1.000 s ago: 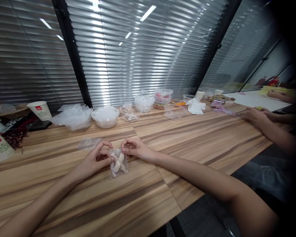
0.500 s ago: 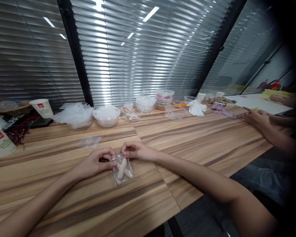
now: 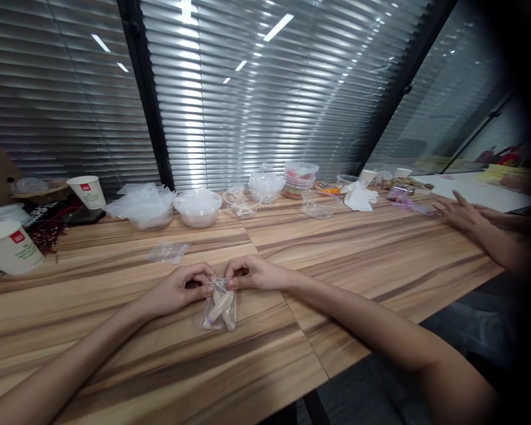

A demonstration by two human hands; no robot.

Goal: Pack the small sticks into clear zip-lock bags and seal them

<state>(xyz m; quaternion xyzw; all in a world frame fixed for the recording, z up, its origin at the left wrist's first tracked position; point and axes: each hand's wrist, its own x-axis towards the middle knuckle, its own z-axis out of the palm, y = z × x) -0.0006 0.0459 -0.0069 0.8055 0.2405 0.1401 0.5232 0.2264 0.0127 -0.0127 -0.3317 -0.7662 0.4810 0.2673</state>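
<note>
With fingertips closed together, our left hand (image 3: 181, 288) and right hand (image 3: 256, 274) held a small, clear, rectangular plastic bag (image 3: 218, 323) of pale, elongated pieces (image 3: 222, 305), lying at the left's four o'clock and the right's seven o'clock.

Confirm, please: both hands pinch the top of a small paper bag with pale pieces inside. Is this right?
Not paper: the head view shows a clear plastic bag. The left hand and right hand pinch its top, with pale pieces inside.
</note>
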